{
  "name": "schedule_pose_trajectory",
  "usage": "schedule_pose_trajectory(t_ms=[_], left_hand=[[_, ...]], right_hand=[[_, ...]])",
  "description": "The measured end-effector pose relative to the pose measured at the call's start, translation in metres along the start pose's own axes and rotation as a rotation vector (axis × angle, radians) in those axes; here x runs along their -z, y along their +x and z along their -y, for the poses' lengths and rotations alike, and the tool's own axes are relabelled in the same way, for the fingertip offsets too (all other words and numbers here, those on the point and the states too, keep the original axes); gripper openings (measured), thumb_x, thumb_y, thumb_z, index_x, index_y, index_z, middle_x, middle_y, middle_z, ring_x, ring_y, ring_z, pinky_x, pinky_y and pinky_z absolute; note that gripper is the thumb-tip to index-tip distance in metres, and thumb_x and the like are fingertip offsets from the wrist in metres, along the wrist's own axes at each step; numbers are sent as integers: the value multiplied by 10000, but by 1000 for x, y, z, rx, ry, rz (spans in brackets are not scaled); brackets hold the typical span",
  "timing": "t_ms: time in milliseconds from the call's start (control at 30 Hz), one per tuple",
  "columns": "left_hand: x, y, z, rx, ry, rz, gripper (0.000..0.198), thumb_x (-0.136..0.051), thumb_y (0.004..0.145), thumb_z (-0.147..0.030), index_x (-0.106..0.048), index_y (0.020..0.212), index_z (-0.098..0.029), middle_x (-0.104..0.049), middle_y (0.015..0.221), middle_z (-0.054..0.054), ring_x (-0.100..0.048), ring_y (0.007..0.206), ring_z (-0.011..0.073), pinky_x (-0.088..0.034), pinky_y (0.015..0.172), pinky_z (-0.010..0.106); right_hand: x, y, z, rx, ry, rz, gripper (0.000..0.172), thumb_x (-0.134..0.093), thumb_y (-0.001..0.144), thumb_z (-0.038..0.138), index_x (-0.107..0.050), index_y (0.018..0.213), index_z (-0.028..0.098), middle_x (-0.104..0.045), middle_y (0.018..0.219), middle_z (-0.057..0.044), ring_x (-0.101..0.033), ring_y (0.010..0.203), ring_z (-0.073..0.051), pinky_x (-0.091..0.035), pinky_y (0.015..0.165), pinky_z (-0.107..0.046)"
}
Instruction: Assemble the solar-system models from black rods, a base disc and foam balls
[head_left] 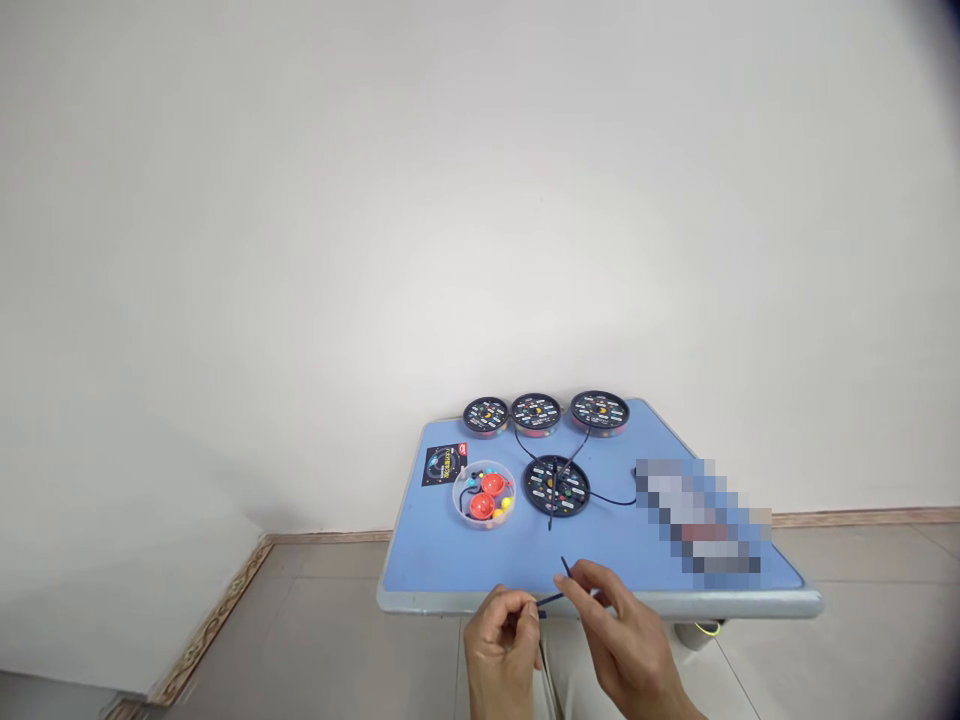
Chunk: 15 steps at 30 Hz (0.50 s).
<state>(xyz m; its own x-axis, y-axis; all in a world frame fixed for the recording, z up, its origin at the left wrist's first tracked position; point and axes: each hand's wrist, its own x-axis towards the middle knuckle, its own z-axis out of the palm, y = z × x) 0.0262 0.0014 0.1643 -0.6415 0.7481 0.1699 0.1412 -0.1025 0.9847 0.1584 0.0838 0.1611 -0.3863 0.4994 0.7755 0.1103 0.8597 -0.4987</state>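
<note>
My left hand (501,650) is closed just past the table's front edge, its thumb and fingertips pinching one end of a thin dark strip (552,599). My right hand (628,640) grips the same strip farther along, and its tip sticks up above those fingers. Beyond the hands lies a black round disc (536,500) printed with planets, with dark thin rods across it and reaching out from it. To its left, a clear round tub (455,500) holds two red half-spheres (482,506), yellow balls (506,503) and small coloured pieces.
Three round tubs with black printed lids (535,410) line the back of the blue table (450,565), close to the white wall. A black printed card (444,464) lies at the left. A blurred-out item (697,515) covers part of the right side.
</note>
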Motion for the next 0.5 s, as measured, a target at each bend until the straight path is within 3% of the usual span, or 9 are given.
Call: schedule_pose_trajectory(t_ms=[100,200,367,500], left_hand=[[-1,-1,0,8,-48,12,432,-667,792,-589,-715,677,-176,-496,579,-31,-456,413,82,-422,406,195],[0,-4,-2,1,-122,29,363,-664,826,-536,-758,806,-186,-558,664,-10,-531,451,93,-470,445,206],[3,-11,-12,-100,-178,46,250,-698,837,-448,-778,928,-228,-656,818,33,-646,555,131,-550,572,249],[2,-16,-22,-190,-140,44,219,-704,846,-402,-774,962,-231,-656,804,42,-645,623,148,-555,584,243]], right_hand=[[0,5,-3,51,-94,-20,427,-451,895,53,-710,1147,280,-744,984,-111,-722,814,-190,-579,635,-262],[2,11,-2,-16,-62,-114,342,-496,897,94,-749,1057,261,-767,971,-115,-741,815,-217,-602,675,-294],[16,24,16,-452,336,-176,137,-628,878,256,-754,928,238,-715,698,-40,-644,506,-173,-544,489,-279],[21,27,39,-818,644,-177,221,-721,800,408,-762,908,219,-667,566,-3,-588,442,-170,-521,489,-300]])
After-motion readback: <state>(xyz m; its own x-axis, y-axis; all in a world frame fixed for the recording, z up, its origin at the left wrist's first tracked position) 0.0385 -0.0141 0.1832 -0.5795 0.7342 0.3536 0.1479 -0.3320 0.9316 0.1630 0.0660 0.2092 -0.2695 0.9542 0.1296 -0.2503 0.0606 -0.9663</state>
